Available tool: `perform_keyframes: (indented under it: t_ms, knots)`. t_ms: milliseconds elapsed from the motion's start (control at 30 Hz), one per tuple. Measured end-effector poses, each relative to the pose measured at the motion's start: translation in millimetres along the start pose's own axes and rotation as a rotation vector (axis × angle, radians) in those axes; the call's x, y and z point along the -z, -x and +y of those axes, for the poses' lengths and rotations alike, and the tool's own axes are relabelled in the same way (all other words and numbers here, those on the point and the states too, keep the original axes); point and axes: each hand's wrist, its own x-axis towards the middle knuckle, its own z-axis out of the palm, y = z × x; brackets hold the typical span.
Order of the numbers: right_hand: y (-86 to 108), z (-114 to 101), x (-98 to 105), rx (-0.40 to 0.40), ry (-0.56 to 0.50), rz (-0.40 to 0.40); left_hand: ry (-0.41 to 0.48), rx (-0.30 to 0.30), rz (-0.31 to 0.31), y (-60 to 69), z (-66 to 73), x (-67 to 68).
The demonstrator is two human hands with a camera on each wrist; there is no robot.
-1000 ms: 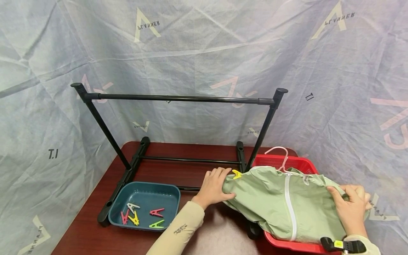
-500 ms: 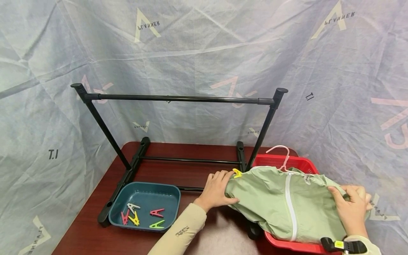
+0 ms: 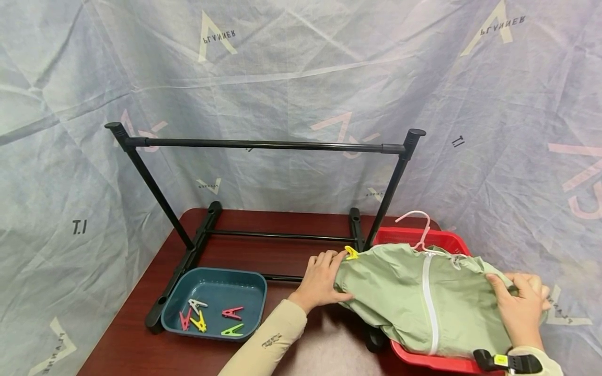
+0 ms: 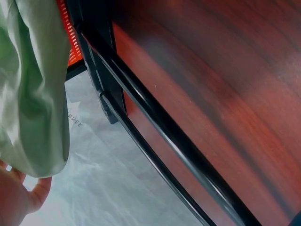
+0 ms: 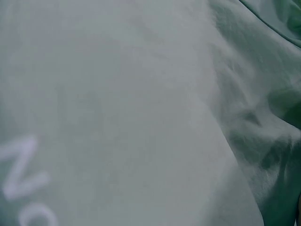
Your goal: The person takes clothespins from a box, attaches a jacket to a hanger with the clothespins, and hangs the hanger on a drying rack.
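Note:
A light green zip jacket (image 3: pixel 390 282) on a pink hanger (image 3: pixel 425 230) lies over a red basket in the head view. My left hand (image 3: pixel 320 282) grips its left edge, thumb below and fingers above, beside a yellow clip (image 3: pixel 351 253) on the jacket's shoulder. The right hand (image 3: pixel 521 308) pinches the opposite edge between thumb and fingers. In the left wrist view, fingers (image 4: pixel 40 190) touch the end of the green fabric (image 4: pixel 40 103). Green cloth (image 5: pixel 141 94) fills the right wrist view, where the right hand's grip cannot be made out.
A black rack (image 3: pixel 273 145) stands at the middle of the dark red table (image 3: pixel 127 334). Near its left foot sits a blue tray (image 3: pixel 213 271) holding several coloured clips (image 3: pixel 232 312). The red basket (image 3: pixel 451 240) lies under the jacket, by the rack's right leg. Printed cloth (image 3: pixel 282 94) hangs behind.
The left hand has shifted a little to the right with the jacket's edge. The hanger's hook has moved slightly up and right. My right hand has barely moved, still pinching the fabric.

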Motion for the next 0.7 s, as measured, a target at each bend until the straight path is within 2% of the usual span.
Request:
perform_keyframes:
  t_ms: [233,433,700]
  knots:
    - [1.2,-1.0,0.7,-0.014,0.005,-0.008,-0.009,-0.005,-0.017,1.0,0.9,1.7]
    - [1.1,-1.9,1.2,-0.023,0.000,-0.001,-0.012,-0.019,-0.006,0.6,1.1,1.6]
    - [0.5,-4.3,0.2,-0.025,-0.009,0.023,-0.031,-0.059,0.071,0.0,-0.6,-4.3]
